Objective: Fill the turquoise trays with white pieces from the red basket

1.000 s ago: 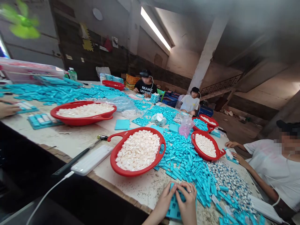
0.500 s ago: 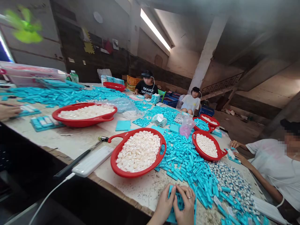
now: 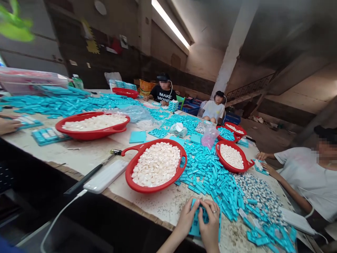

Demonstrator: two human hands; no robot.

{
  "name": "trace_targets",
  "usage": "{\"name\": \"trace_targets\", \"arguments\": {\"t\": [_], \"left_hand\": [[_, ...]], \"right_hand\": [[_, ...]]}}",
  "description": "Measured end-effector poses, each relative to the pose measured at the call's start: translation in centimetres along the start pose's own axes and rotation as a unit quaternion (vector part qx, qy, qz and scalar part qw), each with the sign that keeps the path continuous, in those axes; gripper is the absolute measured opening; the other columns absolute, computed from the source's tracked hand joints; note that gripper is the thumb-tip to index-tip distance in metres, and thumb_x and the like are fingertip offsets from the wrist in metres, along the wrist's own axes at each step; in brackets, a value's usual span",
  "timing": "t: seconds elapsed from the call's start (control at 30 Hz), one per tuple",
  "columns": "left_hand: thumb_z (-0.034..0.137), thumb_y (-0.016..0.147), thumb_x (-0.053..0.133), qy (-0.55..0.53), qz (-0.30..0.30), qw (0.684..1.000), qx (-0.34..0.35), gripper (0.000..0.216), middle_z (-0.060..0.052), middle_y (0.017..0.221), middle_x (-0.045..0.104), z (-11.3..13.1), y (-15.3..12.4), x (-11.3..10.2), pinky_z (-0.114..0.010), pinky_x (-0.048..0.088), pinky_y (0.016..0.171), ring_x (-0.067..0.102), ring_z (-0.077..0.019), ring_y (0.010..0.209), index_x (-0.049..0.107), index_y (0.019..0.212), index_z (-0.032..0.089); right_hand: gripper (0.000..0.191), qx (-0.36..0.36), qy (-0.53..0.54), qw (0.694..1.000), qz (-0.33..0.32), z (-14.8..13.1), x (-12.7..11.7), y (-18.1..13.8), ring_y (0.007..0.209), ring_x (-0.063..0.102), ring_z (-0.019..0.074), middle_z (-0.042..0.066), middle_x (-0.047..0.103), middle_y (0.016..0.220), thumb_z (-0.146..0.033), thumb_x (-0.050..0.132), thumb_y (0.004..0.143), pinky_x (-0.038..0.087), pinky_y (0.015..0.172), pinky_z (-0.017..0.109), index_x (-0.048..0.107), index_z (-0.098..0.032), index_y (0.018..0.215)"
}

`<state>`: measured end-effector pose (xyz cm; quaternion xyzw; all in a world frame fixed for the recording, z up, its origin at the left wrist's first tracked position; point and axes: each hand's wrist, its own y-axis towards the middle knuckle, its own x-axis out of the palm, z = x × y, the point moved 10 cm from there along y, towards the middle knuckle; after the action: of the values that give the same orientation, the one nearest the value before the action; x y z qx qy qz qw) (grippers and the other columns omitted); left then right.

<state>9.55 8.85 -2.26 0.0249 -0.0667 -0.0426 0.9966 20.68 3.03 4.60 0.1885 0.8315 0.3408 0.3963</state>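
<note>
Fingertips of the left hand [image 3: 187,218] and right hand [image 3: 210,225] meet, pinched on the far end of the tray [image 3: 195,227]. It lies under them at the table's [image 3: 163,207] near edge, long axis running away from the person, both hands equally near. Blue pieces [image 3: 216,186] are heaped just right, with a basin [image 3: 127,174] ahead-left, apart.

Your left hand [image 3: 187,218] and right hand [image 3: 210,226] are bare, as are both forearms, which run to the frame edge at six o'clock. A thin silvery ring [image 3: 214,212] bands one right-hand finger.
</note>
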Motion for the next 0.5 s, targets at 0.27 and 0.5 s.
{"name": "trace_targets", "arguments": {"t": [0.27, 0.5], "left_hand": [[0.079, 0.074, 0.061, -0.025, -0.004, 0.999, -0.029, 0.058, -0.005, 0.086, 0.069, -0.9, 0.3, -0.2, -0.035, 0.050, 0.091, 0.064, -0.0266, 0.094, 0.065, 0.084, 0.022], [0.078, 0.070, 0.064, -0.035, -0.013, 0.998, -0.042, 0.059, -0.007, 0.093, 0.073, -0.8, 0.6, -0.2, -0.038, 0.048, 0.099, 0.065, -0.0303, 0.103, 0.067, 0.085, 0.021]], "right_hand": [[0.019, -0.036, -0.017, 0.999, 0.035, -0.5, -0.2, 0.1, 0.089, 0.068, 0.0232, 0.003, 0.073, 0.094, -0.027, 0.056, 0.095, 0.051, 0.082, 0.038, 0.072, -0.029, 0.105], [0.020, -0.009, -0.003, 0.999, 0.032, -0.4, -0.3, 0.3, 0.092, 0.068, 0.0240, 0.004, 0.073, 0.096, -0.027, 0.055, 0.096, 0.051, 0.086, 0.038, 0.073, -0.029, 0.106]]}}
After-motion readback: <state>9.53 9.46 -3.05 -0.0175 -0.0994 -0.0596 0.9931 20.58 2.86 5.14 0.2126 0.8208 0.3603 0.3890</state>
